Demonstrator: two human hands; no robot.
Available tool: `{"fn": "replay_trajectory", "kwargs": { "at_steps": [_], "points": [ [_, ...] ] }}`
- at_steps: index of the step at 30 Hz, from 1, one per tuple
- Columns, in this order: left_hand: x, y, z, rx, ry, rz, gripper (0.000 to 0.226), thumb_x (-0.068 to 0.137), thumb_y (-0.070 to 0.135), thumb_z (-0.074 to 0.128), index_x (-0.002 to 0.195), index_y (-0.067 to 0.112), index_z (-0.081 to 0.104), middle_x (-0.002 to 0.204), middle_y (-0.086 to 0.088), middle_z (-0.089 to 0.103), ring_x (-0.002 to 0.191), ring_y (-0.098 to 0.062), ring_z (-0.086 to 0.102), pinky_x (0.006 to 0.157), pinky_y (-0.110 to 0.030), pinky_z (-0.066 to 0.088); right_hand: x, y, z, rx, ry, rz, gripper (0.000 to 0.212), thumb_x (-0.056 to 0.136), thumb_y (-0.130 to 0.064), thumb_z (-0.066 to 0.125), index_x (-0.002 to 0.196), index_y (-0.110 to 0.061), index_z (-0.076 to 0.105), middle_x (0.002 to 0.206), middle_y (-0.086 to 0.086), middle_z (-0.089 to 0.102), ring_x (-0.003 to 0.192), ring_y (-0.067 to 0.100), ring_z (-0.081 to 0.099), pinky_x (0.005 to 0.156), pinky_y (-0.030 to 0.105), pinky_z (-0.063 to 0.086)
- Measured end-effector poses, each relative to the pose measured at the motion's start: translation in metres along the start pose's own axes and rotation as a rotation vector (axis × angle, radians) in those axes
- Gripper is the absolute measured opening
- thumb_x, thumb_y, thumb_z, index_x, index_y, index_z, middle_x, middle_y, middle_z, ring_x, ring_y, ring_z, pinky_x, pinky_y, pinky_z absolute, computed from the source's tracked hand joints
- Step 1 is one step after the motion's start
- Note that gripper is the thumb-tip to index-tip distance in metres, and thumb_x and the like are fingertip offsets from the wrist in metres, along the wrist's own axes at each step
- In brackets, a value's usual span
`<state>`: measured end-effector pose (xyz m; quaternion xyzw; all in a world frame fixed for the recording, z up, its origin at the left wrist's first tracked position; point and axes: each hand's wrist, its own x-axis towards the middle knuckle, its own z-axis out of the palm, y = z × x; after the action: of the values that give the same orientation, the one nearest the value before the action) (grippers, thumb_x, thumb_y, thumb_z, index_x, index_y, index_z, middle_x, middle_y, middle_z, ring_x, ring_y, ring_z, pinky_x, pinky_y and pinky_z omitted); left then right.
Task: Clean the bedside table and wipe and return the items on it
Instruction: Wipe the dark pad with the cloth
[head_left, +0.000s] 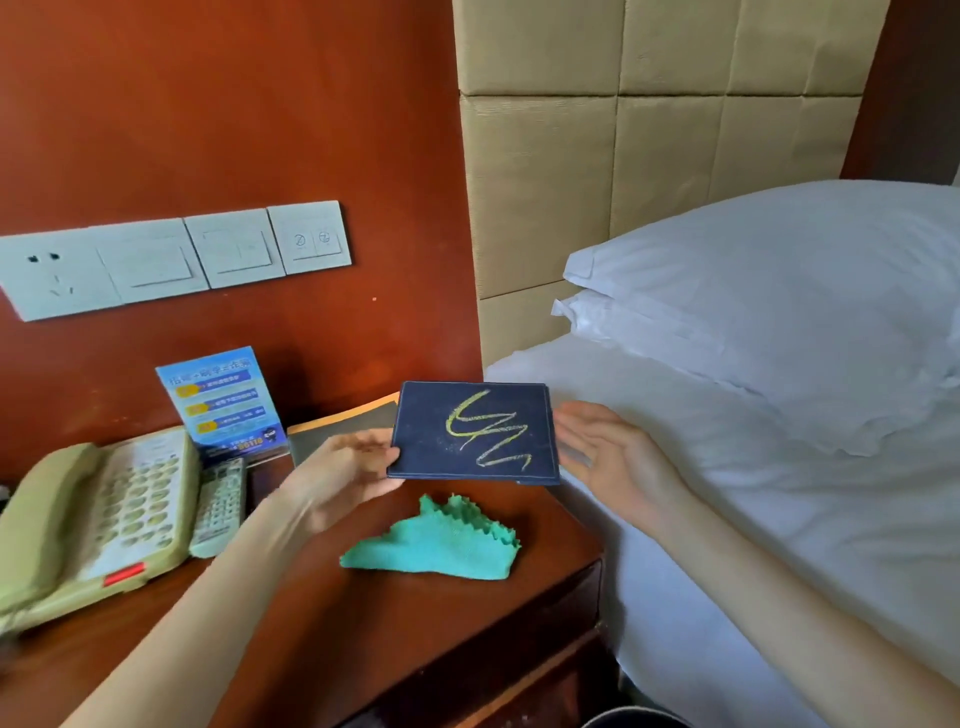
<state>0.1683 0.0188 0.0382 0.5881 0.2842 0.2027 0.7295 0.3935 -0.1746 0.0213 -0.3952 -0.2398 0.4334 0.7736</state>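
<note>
Above the bedside table (322, 613) I hold a dark blue pad (474, 434) with a yellow squiggle, my left hand (340, 475) pinching its left edge. My right hand (605, 457) sits just beside its right edge, fingers straight and together. Below, a green cloth (441, 545) lies crumpled on the wood, near the phone (88, 525) and remote (221, 506).

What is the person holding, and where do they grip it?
The left hand pinches the dark blue pad at its left edge. The right hand is open beside its right edge, gripping nothing.
</note>
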Motion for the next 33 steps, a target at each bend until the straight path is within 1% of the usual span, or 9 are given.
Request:
{"fn": "replay_trajectory", "kwargs": {
  "at_steps": [3, 9, 13, 17, 22, 25, 28, 31, 33],
  "points": [
    [-0.036, -0.009, -0.034, -0.129, -0.008, 0.038, 0.027, 0.082, -0.003, 0.058, 0.107, 0.004, 0.065, 0.104, -0.011, 0.074, 0.091, -0.020, 0.073, 0.066, -0.024, 0.059, 0.006, 0.027, 0.033, -0.068, -0.070, -0.016, 0.024, 0.090, 0.002, 0.047, 0.099, -0.012, 0.065, 0.099, 0.003, 0.071, 0.101, 0.016, 0.065, 0.085, 0.027, 0.046],
    [-0.088, -0.032, -0.082, -0.237, 0.174, 0.112, 0.035, 0.075, -0.001, 0.061, 0.110, 0.001, 0.062, 0.103, -0.012, 0.073, 0.086, -0.021, 0.074, 0.064, -0.026, 0.060, 0.027, 0.062, 0.090, -0.192, -0.148, -0.013, 0.028, 0.092, 0.002, 0.050, 0.114, -0.013, 0.061, 0.118, 0.004, 0.066, 0.112, 0.016, 0.062, 0.092, 0.029, 0.049],
    [-0.102, -0.052, -0.095, -0.343, 0.240, 0.206, 0.030, 0.075, -0.005, 0.058, 0.098, 0.007, 0.072, 0.101, -0.011, 0.074, 0.085, -0.022, 0.074, 0.061, -0.028, 0.060, 0.034, 0.084, 0.114, -0.347, -0.031, 0.016, 0.033, 0.089, 0.005, 0.056, 0.106, -0.023, 0.059, 0.122, 0.001, 0.061, 0.112, 0.017, 0.059, 0.097, 0.036, 0.049],
    [-0.102, -0.053, -0.098, -0.366, 0.245, 0.297, 0.030, 0.079, -0.007, 0.057, 0.107, 0.002, 0.063, 0.100, -0.013, 0.074, 0.086, -0.024, 0.074, 0.062, -0.029, 0.060, 0.037, 0.099, 0.129, -0.475, 0.024, 0.050, 0.026, 0.091, -0.011, 0.062, 0.115, -0.020, 0.059, 0.119, 0.001, 0.061, 0.110, 0.017, 0.059, 0.086, 0.025, 0.048],
    [-0.099, -0.055, -0.103, -0.355, 0.241, 0.325, 0.031, 0.073, -0.003, 0.068, 0.102, 0.008, 0.063, 0.106, -0.016, 0.072, 0.094, -0.029, 0.072, 0.071, -0.033, 0.061, 0.042, 0.093, 0.135, -0.540, 0.028, 0.001, 0.022, 0.091, -0.005, 0.060, 0.103, -0.023, 0.062, 0.112, 0.003, 0.066, 0.102, 0.016, 0.063, 0.075, 0.024, 0.051],
    [-0.098, -0.050, -0.105, -0.347, 0.178, 0.332, 0.036, 0.081, 0.021, 0.069, 0.115, 0.008, 0.063, 0.117, -0.019, 0.068, 0.100, -0.031, 0.069, 0.077, -0.036, 0.059, 0.050, 0.078, 0.142, -0.506, -0.025, -0.021, 0.026, 0.091, 0.001, 0.057, 0.098, -0.022, 0.065, 0.109, 0.005, 0.067, 0.102, 0.018, 0.063, 0.080, 0.030, 0.051],
    [-0.098, -0.044, -0.105, -0.399, 0.204, 0.290, 0.043, 0.086, 0.051, 0.053, 0.114, 0.019, 0.061, 0.103, -0.014, 0.073, 0.088, -0.030, 0.072, 0.069, -0.036, 0.059, 0.058, 0.057, 0.154, -0.553, -0.089, -0.064, 0.029, 0.088, 0.006, 0.057, 0.096, -0.020, 0.067, 0.107, 0.007, 0.066, 0.106, 0.024, 0.062, 0.092, 0.038, 0.049],
    [-0.098, -0.043, -0.104, -0.386, 0.211, 0.256, 0.051, 0.081, 0.061, 0.047, 0.115, 0.025, 0.057, 0.091, -0.015, 0.073, 0.078, -0.029, 0.073, 0.063, -0.035, 0.059, 0.065, 0.036, 0.171, -0.692, -0.173, -0.114, 0.031, 0.087, 0.008, 0.056, 0.094, -0.020, 0.067, 0.103, 0.007, 0.066, 0.102, 0.022, 0.062, 0.081, 0.031, 0.051],
    [-0.100, -0.044, -0.103, -0.337, 0.172, 0.247, 0.053, 0.082, 0.060, 0.046, 0.122, 0.026, 0.054, 0.094, -0.019, 0.073, 0.080, -0.031, 0.073, 0.062, -0.033, 0.059, 0.068, 0.023, 0.182, -0.781, -0.226, -0.145, 0.032, 0.087, 0.009, 0.056, 0.091, -0.020, 0.068, 0.098, 0.007, 0.066, 0.096, 0.021, 0.063, 0.077, 0.030, 0.051]
  ]
}}
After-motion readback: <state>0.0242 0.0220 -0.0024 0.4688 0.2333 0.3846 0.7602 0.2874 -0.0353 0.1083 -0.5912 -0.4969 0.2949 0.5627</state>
